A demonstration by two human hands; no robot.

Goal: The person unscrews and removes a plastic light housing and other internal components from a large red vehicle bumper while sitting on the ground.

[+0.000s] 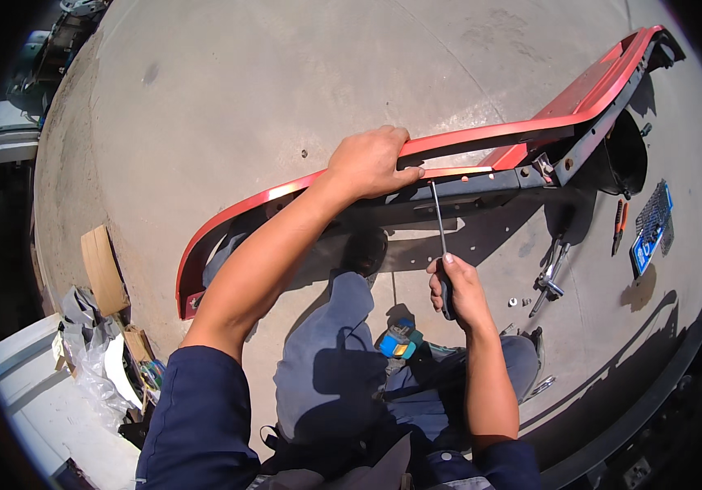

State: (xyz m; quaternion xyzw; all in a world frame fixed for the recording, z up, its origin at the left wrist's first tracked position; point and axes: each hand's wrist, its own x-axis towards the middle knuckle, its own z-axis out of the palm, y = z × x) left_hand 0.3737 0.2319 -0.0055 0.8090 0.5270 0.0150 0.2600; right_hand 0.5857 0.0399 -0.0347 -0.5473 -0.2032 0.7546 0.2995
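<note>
Head | 1 red bumper (482,135) | 1 screwdriver (439,224) | 2 hands: left hand (371,162), right hand (457,290)

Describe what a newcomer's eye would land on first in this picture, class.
First, the long red bumper arcing across the concrete floor, gripped on its top edge by the left hand. Just below, the right hand holds a screwdriver pointing up at it. Tools lie scattered at right.

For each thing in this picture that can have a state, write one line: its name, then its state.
Red bumper: propped on edge, off the concrete.
Left hand: gripping the bumper's top edge.
Right hand: closed on the screwdriver handle.
Screwdriver: upright, tip at the bumper's underside.
Socket tray: lying flat on the ground.
</note>
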